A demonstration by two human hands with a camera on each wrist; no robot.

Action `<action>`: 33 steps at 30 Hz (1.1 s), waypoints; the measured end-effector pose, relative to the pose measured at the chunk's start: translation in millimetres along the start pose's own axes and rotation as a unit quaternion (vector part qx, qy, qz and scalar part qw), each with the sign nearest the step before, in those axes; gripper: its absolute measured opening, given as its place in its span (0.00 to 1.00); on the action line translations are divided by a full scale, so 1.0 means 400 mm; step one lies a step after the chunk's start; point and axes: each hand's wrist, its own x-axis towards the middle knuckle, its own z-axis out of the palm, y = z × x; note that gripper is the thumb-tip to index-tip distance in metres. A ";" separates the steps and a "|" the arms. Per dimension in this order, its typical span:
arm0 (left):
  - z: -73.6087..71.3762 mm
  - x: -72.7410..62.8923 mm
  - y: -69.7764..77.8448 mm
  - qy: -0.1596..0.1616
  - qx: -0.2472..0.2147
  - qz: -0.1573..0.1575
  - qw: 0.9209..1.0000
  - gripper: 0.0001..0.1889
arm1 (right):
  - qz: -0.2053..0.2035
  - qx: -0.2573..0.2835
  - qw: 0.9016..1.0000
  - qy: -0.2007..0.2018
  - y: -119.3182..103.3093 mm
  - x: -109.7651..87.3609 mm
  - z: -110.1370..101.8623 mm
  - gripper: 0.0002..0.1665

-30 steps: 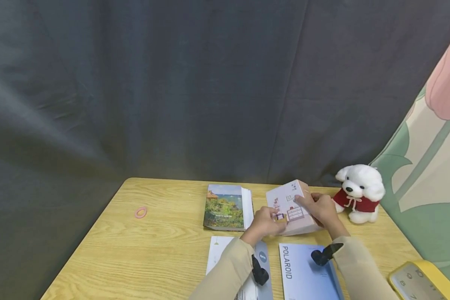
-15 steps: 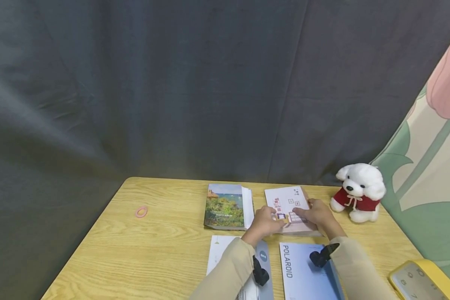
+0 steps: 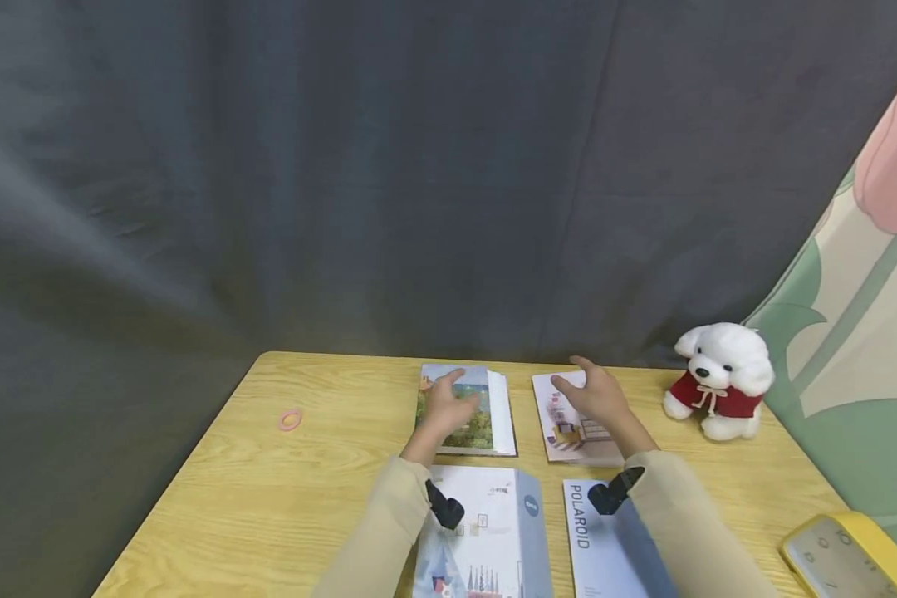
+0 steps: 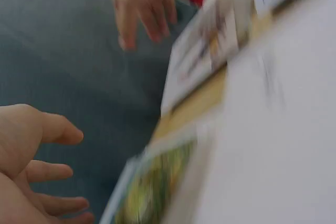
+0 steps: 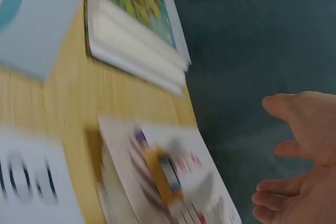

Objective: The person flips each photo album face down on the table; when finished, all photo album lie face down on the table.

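My left hand (image 3: 448, 409) hovers over the photo album (image 3: 473, 428) with a garden-and-sea cover, its fingers spread and holding nothing. In the left wrist view its thumb and fingers (image 4: 55, 174) stand apart. My right hand (image 3: 596, 399) is raised over the pale pink box-shaped book (image 3: 564, 428) with furniture drawings, fingers loosely extended around nothing. The right wrist view shows that book (image 5: 168, 174) lying flat beside the album (image 5: 134, 40), blurred by motion. Both lie at the back of the table, a narrow strip of wood between them.
Nearer me lie a white-and-grey book (image 3: 486, 523) and a blue POLAROID album (image 3: 605, 556). A white plush dog (image 3: 725, 374) in a red cape sits at the back right, a yellow clock (image 3: 855, 552) at the front right. A pink ring (image 3: 290, 419) lies left on the wooden table (image 3: 254, 498).
The pink book was lowered from a tilt to lie flat, and both hands let go of it. My left hand moved left over the photo album; the right lifted up and slightly left.
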 end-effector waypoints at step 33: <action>-0.050 -0.023 -0.153 0.063 0.025 -0.093 0.993 0.38 | -0.077 -0.022 0.994 -0.069 -0.097 0.064 0.251 0.34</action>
